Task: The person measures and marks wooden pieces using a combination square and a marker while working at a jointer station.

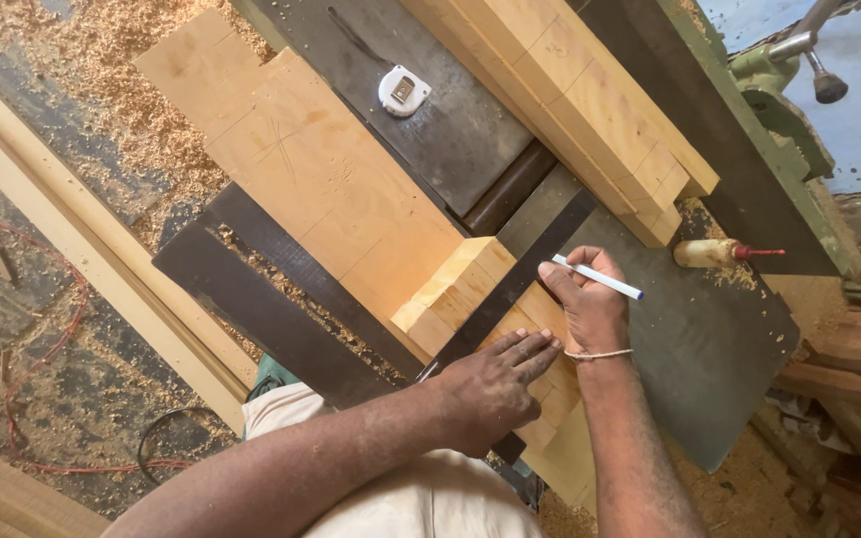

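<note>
While the left hand (495,384) presses flat, fingers together, on the dark metal straightedge (520,279) over the pale wooden blocks (460,284), keep the right hand (590,304), pinching its white pen (598,278) at 1 o'clock, tight to that edge.

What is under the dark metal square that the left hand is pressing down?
The dark metal square lies across pale wooden blocks set side by side on the machine table. The left hand covers its lower end; the block faces beneath the blade are hidden.

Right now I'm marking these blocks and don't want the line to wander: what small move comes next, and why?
Probably lower the pen tip to the wood blocks against the dark steel rule's edge. The right hand holds the pen lifted, pointing away, while the left hand presses flat on the rule laid across the blocks.
</note>
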